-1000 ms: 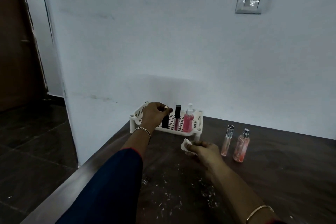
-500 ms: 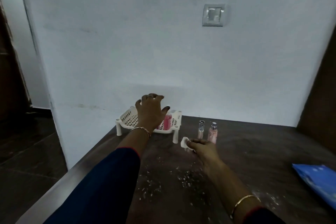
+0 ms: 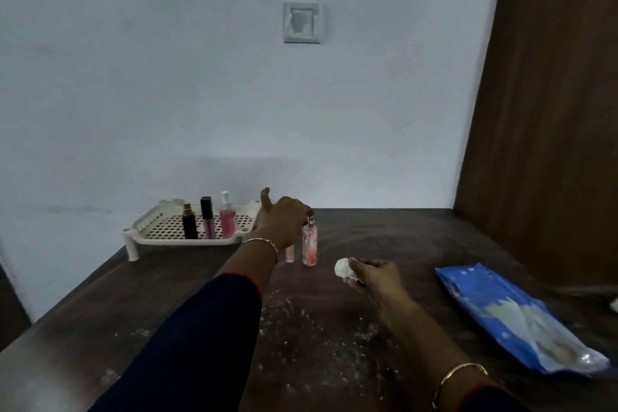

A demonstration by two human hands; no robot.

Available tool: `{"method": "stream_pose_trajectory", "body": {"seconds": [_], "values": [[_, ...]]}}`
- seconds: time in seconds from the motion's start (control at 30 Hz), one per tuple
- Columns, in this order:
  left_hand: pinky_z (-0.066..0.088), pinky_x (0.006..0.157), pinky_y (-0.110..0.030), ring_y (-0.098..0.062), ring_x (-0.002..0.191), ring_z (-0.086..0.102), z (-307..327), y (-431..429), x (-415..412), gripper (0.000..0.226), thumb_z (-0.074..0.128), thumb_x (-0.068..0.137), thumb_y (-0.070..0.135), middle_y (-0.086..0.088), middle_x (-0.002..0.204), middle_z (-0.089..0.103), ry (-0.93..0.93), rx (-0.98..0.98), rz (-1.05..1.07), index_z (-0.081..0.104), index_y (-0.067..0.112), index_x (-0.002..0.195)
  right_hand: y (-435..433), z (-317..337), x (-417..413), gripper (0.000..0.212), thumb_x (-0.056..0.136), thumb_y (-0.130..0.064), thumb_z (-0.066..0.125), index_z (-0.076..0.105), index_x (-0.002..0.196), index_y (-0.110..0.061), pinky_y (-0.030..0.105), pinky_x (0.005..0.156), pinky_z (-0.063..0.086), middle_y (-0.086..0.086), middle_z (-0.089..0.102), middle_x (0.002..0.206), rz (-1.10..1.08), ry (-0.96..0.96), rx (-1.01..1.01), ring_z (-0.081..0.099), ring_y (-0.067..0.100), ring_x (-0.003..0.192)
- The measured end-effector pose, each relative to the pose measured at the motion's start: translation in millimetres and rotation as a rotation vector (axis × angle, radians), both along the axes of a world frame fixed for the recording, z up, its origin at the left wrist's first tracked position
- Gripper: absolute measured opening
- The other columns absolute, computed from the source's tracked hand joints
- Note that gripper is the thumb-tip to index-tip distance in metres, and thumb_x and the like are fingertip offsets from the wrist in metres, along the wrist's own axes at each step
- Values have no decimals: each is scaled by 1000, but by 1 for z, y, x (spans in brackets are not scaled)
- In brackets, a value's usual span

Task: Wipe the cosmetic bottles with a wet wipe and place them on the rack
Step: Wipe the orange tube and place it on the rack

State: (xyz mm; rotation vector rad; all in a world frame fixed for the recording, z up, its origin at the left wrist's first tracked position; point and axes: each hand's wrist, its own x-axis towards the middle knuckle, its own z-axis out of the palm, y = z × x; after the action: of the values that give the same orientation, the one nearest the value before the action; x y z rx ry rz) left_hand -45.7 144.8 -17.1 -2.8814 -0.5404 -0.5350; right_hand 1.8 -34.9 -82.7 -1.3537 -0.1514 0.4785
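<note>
- Head view: the left hand (image 3: 282, 222) is reaching over two pink spray bottles standing on the dark table (image 3: 384, 237), thumb sticking up; its fingers are curling down around the top of the nearer-left bottle (image 3: 289, 252), mostly hidden, so a firm grasp cannot be told.
- The right pink spray bottle (image 3: 309, 246) is standing upright just beside it, its nozzle by the knuckles.
- The right hand (image 3: 374, 276) is pinching a crumpled wet wipe (image 3: 343, 267) between thumb and fingers, right of the bottles.
- The white rack (image 3: 160, 231) is sitting far left against the wall, holding a dark bottle (image 3: 189, 222), a black-capped tube (image 3: 207, 218) and a pink pump bottle (image 3: 227, 221), all upright.
- A blue wipes packet (image 3: 515, 314) is lying near right.
</note>
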Motion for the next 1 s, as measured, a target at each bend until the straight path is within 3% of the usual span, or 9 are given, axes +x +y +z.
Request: {"method": "stream_pose_trajectory", "body": {"seconds": [0.13, 0.23, 0.43, 0.53, 0.63, 0.73, 0.87, 1.0], "values": [[1, 109, -50, -16, 114, 54, -8, -8, 3, 41, 49, 84, 2, 4, 108, 64, -37, 114, -34, 56, 28, 115, -11, -8, 7, 7, 85, 0, 63, 63, 79, 0, 18, 54, 56, 18, 66, 85, -8, 23, 12, 65, 24, 73], [7, 106, -47, -17, 105, 58, -5, -12, 4, 31, 48, 88, 5, 4, 100, 65, -57, 113, -43, 59, 27, 107, -15, -10, 6, 8, 86, 0, 62, 63, 78, -1, 17, 58, 56, 13, 65, 81, -11, 41, 17, 64, 23, 74], [16, 93, -43, -13, 106, 56, 14, -26, -5, 17, 48, 92, 34, 7, 106, 62, -52, -59, -64, 62, 32, 103, -28, -8, -8, 7, 85, 1, 62, 64, 79, -2, 17, 57, 55, 14, 67, 84, -87, -10, 73, 64, 19, 75], [25, 88, -36, -8, 99, 55, 28, -48, -15, 22, 54, 88, 44, 11, 104, 66, -47, -204, -132, 64, 30, 102, -45, -7, -16, 10, 85, -1, 64, 64, 94, 4, 16, 56, 53, 17, 67, 92, -154, -43, 114, 63, 17, 75], [44, 79, -22, -7, 89, 61, 32, -78, -28, 22, 66, 83, 35, 3, 97, 71, -87, -467, -321, 68, 18, 98, -72, -3, -26, 16, 87, -3, 61, 62, 102, 4, 21, 68, 53, 15, 67, 96, -175, -42, 160, 63, 16, 78], [43, 61, -2, -6, 79, 61, 26, -114, -42, 19, 70, 81, 26, 0, 88, 71, -145, -600, -425, 69, 11, 93, -101, -2, -36, 15, 90, -4, 58, 65, 103, -2, 37, 86, 54, 14, 70, 101, -165, -46, 180, 66, 24, 93], [42, 59, -4, 1, 68, 57, 17, -158, -52, 19, 71, 80, 22, 0, 81, 68, -170, -720, -468, 69, 7, 92, -140, -13, -45, 18, 89, 1, 58, 66, 105, -3, 39, 87, 53, 17, 70, 101, -284, -104, 195, 66, 25, 89], [54, 72, -27, -6, 67, 58, 7, -186, -51, 18, 73, 76, 16, -9, 78, 69, -193, -770, -506, 69, 4, 90, -162, -25, -50, 19, 87, 4, 59, 66, 104, 2, 23, 76, 54, 16, 70, 95, -374, -153, 189, 65, 19, 81]]}}
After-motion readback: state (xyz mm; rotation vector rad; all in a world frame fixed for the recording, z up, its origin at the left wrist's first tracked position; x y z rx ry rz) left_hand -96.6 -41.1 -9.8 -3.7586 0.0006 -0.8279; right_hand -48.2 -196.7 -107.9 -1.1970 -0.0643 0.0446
